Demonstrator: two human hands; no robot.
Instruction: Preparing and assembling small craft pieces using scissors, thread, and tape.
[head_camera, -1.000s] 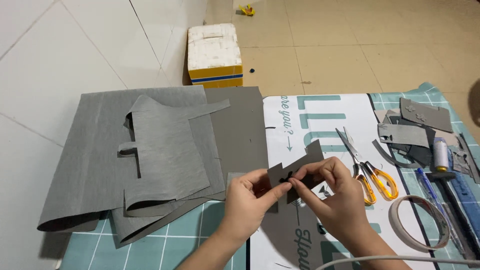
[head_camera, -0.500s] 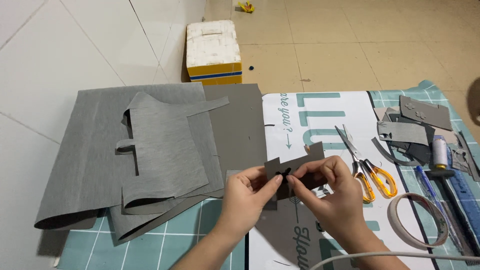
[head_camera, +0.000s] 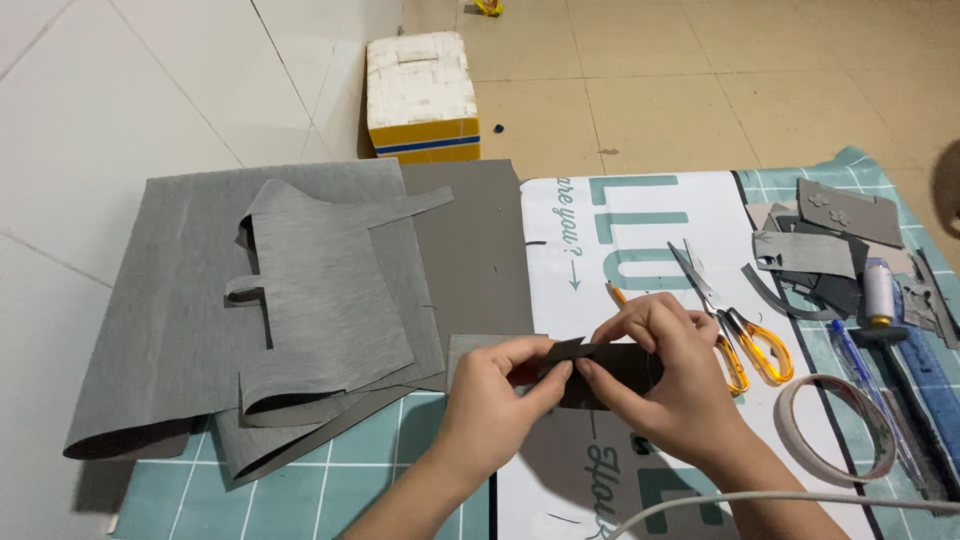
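Since the earlier frames, the small dark grey piece (head_camera: 612, 372) had been turned from a slanted, raised pose to a nearly level one, and both hands had been drawn closer together over it, just below the middle of the frame. The left hand (head_camera: 492, 398) was pinched on the piece's left end, thumb and forefinger closed on a folded-up corner, probably so that the fold could be kept from springing open. The right hand (head_camera: 668, 380) was curled over the right part of the piece, its grip clamped on the material with the fingers arched on top, as if the layers were being pressed flat. The piece was held just above the white printed sheet (head_camera: 640, 225), apart from it so far as could be told, near the lower centre of the frame. A larger stack of grey fabric sheets (head_camera: 300, 300) had been left spread at the left of the frame, partly on the teal cutting mat (head_camera: 300, 490) and partly on the tiled floor, out of the hands' way. Orange-handled scissors (head_camera: 735, 325) lay just right of the right hand, within easy reach, and a roll of tape (head_camera: 838, 425) lay at the lower right. Further grey offcuts (head_camera: 820, 245), a spool of thread (head_camera: 878, 292) and a blue ruler (head_camera: 935, 385) were gathered at the right edge. A white foam box (head_camera: 420, 95) stood on the floor at the upper centre.
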